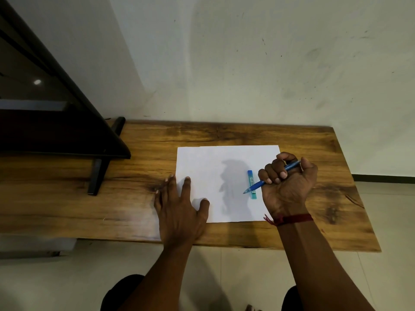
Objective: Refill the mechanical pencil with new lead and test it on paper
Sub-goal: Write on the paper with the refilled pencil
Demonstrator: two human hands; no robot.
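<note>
A white sheet of paper [211,167] lies on the wooden table [247,133]. My right hand [289,187] is closed in a fist around a blue mechanical pencil [258,185], whose tip points down-left just above the paper. A small blue-green lead case [251,179] lies on the paper under the pencil tip, partly crossed by it. My left hand [179,212] rests flat with fingers spread, pressing the paper's lower-left corner and the table beside it. The paper looks unmarked apart from the hand's shadow.
A dark stand with black legs [98,173] sits on the table's left part. A pale wall [247,63] runs right behind the table. The table's front edge is close to my wrists; tiled floor [235,270] lies below.
</note>
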